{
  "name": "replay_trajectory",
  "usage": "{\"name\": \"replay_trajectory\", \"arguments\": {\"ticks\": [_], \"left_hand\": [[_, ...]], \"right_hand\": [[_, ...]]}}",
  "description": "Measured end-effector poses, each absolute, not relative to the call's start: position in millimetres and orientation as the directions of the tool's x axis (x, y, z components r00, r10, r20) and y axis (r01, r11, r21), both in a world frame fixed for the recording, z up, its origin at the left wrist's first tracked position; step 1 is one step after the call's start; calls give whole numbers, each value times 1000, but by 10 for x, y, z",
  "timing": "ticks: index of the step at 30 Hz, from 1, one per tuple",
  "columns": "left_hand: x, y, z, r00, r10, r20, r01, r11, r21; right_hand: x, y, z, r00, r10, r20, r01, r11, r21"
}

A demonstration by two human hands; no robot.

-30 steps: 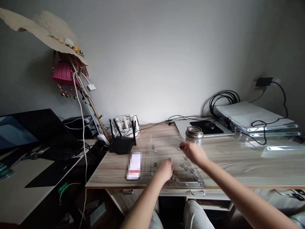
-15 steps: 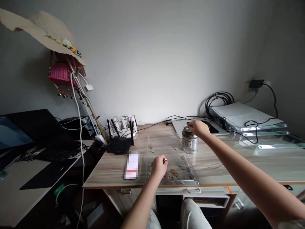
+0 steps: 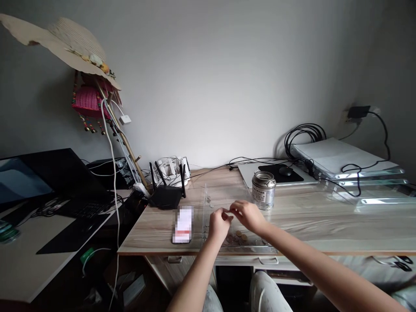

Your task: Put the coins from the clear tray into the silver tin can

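Note:
Above a clear plastic tray [image 3: 205,216] on the wooden desk, my left hand [image 3: 221,223] and my right hand [image 3: 247,215] meet at the fingertips. Both are closed in a pinch; a small pale thing shows between them, too small to name for certain. Gold-coloured coins [image 3: 241,235] and several silvery ones lie in the tray below, partly hidden by my hands. A round metal tin [image 3: 263,190] with an open top stands just beyond the tray's right side, touched by neither hand.
A phone [image 3: 183,225] lies left of the tray, with a black router [image 3: 165,196] behind it. A mouse [image 3: 285,171] rests on a black pad at the back. Stacked clear trays [image 3: 373,175] and cables are at the right; a laptop [image 3: 81,186] is far left.
My right hand has left the tin's rim and come left and down to my left hand above the tray. The whole view has shifted slightly.

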State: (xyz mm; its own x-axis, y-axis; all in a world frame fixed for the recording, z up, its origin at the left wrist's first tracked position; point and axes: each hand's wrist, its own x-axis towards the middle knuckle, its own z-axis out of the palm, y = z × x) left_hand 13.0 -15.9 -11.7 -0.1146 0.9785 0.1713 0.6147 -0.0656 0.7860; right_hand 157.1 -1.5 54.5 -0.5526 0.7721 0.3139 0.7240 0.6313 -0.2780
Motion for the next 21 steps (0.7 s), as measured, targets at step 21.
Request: {"name": "replay_trajectory", "arguments": {"ticks": [21], "left_hand": [[175, -344, 22, 163, 987, 11, 866, -148, 478]], "right_hand": [[2047, 416, 949, -386, 894, 228, 913, 405, -42]]}}
